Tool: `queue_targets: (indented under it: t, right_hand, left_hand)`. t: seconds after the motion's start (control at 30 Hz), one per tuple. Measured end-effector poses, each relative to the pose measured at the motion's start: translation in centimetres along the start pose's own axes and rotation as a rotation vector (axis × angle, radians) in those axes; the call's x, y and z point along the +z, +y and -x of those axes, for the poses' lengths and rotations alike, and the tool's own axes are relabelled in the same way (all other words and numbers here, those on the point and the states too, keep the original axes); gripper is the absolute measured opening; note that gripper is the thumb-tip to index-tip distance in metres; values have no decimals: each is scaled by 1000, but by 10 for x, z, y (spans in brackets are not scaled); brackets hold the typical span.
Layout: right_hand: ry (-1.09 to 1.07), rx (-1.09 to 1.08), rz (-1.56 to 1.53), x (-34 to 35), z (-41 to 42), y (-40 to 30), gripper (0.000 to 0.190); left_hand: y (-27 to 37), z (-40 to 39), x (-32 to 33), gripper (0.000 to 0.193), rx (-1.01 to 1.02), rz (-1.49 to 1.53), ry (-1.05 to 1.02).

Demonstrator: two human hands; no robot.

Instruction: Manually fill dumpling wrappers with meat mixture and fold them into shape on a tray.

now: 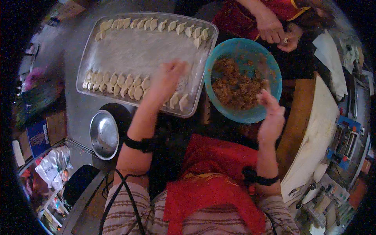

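My left hand (168, 77) hovers blurred over the floured part of a clear plastic tray (132, 53); whether it holds anything is unclear. Rows of shaped dumplings (152, 24) line the tray's far edge, and more dumplings (129, 80) lie along its near side, some partly behind my left forearm. At the near right rim of a turquoise bowl (243, 117) is my right hand (270, 113), its fingers around what looks like a thin utensil reaching into the bowl. Brown minced filling (235, 85) covers much of the bowl's bottom.
Another person's hands (277, 36) pinch a small pale piece beyond the bowl. A shiny metal bowl (104, 135) stands left of my left forearm. A floured board (314, 132) lies at the right, with a blue-ended metal device (344, 142) past it. Black cables hang by my left arm.
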State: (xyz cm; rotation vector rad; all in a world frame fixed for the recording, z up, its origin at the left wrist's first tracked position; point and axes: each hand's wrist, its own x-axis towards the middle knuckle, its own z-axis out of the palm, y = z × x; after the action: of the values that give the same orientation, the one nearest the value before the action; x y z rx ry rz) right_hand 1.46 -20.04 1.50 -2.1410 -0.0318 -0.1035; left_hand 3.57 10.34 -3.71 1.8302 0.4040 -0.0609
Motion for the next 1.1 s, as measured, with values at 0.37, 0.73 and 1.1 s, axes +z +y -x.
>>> queue_targets:
  t: [0.37,0.73,1.1]
  right_hand:
    - [473,184,216,-136,26,34,43]
    - [673,144,521,-259,42,95,31]
    - [419,33,627,-269,54,101,44]
  left_hand:
    - [-104,-18,-61,21,-17,-921,-24]
    - [-178,-45,-81,25,208,-1042,-149]
    - [-3,4,24,25,291,-756,-1]
